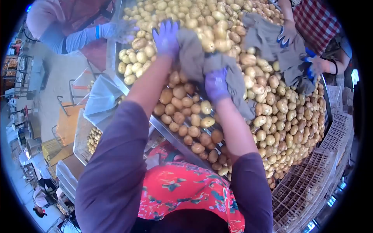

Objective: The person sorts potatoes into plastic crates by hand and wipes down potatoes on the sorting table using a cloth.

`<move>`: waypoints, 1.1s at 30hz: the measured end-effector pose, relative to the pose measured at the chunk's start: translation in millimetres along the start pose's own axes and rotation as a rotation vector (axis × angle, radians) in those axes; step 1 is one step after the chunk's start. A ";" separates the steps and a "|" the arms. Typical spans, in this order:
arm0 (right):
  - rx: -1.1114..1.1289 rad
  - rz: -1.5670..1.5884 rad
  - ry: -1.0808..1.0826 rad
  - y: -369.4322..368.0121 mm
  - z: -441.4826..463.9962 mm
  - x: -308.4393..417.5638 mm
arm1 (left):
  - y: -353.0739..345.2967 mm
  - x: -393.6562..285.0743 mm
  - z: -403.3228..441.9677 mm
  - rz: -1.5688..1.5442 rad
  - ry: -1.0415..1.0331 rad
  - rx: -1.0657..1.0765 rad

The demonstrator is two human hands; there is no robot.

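Both my hands wear purple gloves and reach over a broad heap of round, yellow-brown produce like potatoes point(289, 112). My left hand point(167, 39) lies on the heap with its fingers spread, just left of a grey-brown cloth point(190, 54). My right hand point(217, 84) is on the cloth's right part, clutching it, with its fingertips hidden in the folds. The cloth drapes down past the right side of that hand. Browner pieces point(182, 103) lie between my forearms.
Across the heap at right, a co-worker's blue-and-white gloved hands touch another grey cloth point(268, 37). At upper left, another person's gloved hand point(123, 32) is over the table's metal edge point(113, 58). Plastic crates point(307, 182) stand at lower right, and a bagged crate point(83, 136) at left.
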State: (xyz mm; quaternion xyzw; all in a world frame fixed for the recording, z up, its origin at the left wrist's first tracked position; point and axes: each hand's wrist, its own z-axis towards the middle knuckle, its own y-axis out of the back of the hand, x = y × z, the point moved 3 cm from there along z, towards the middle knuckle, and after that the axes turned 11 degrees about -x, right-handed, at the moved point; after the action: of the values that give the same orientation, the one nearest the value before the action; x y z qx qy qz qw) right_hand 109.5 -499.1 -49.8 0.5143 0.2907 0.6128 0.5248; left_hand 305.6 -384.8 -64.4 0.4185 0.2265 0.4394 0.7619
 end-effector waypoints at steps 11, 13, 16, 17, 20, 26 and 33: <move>0.179 -0.014 0.004 55.8 -129.0 25.5 | 138.4 -17.0 -165.0 -0.599 -0.476 0.406; 0.202 -0.038 -0.049 32.0 -136.5 26.6 | 135.5 -30.7 -153.2 -0.507 -0.569 0.452; 0.232 -0.079 -0.121 0.5 -123.5 19.8 | 92.0 -42.3 -116.6 -0.468 -0.604 0.334; 0.246 -0.075 -0.150 -7.7 -122.5 19.6 | 84.4 -46.0 -106.0 -0.473 -0.524 0.321; 0.283 -0.043 -0.247 -23.7 -123.7 15.3 | 80.2 -54.5 -100.8 -0.470 -0.389 0.258; 0.113 0.545 -0.238 84.2 -142.9 5.5 | 142.0 -58.3 -100.9 -0.859 -0.137 0.256; -0.591 1.085 -0.503 232.9 -125.5 -9.9 | 183.3 -107.2 -2.3 -1.922 0.598 0.037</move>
State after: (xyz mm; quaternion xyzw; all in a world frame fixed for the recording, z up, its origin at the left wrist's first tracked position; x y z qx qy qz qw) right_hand -88.8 -550.7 117.9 0.5493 -0.3208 0.7053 0.3128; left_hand 161.1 -427.6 85.3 -0.0575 0.6567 -0.2781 0.6987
